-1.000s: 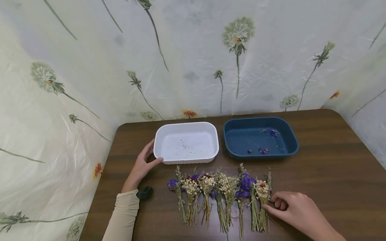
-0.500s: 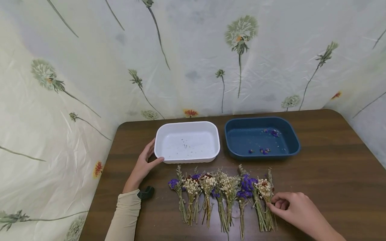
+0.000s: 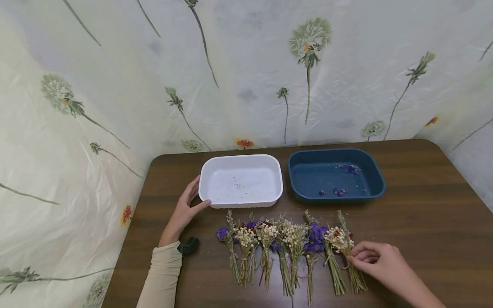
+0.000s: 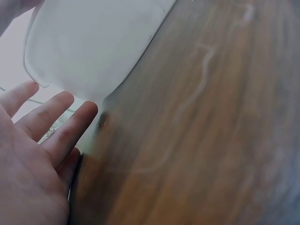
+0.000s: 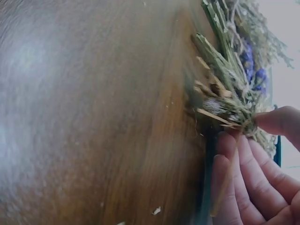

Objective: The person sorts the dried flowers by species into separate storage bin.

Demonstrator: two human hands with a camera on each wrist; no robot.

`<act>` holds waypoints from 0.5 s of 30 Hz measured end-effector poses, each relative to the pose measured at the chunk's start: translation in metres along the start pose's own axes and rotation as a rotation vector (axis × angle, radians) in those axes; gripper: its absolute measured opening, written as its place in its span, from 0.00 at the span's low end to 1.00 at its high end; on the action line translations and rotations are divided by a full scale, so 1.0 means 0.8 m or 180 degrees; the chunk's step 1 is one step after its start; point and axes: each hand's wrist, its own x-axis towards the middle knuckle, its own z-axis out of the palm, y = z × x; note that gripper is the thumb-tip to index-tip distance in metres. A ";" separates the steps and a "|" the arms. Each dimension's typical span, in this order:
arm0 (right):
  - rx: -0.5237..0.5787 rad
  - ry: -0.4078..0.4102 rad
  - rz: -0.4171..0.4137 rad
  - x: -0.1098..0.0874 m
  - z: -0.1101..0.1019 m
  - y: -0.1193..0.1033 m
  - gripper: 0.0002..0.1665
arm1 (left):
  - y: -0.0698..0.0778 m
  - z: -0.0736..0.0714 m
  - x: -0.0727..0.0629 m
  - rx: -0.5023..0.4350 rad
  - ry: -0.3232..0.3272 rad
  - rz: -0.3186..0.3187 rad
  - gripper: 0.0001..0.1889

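At the right end of a row of dried flower bunches, my right hand (image 3: 381,262) pinches a bunch (image 3: 357,280) by its tied stems, between thumb and fingers. The right wrist view shows this bunch (image 5: 225,101) close up, its cut stem ends pointing away from the palm. White blossoms and a grey-green sprig form its head. My left hand (image 3: 185,214) touches the left end of a white tray (image 3: 240,203), thumb at the near corner and fingers along the side. Those fingers (image 4: 77,129) look straight in the left wrist view.
Beside the white tray stands a dark blue tray (image 3: 335,199) holding several purple flower bits. White, purple and green bunches (image 3: 265,239) lie along the near side of the brown table (image 3: 416,205). A flower-patterned sheet (image 3: 246,77) hangs behind the table.
My right hand has shifted slightly right, drawing the stems of the end bunch right, apart from the neighbouring bunch. The left hand stays at the white tray.
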 end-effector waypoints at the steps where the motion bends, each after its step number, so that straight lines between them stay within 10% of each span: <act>1: 0.0010 0.0048 -0.0010 -0.001 0.000 0.000 0.07 | 0.000 0.000 0.000 -0.0004 0.0003 -0.0009 0.45; 15: 0.0218 0.0314 -0.0399 0.001 -0.017 0.001 0.05 | 0.004 0.001 -0.002 -0.0060 0.0005 -0.0086 0.45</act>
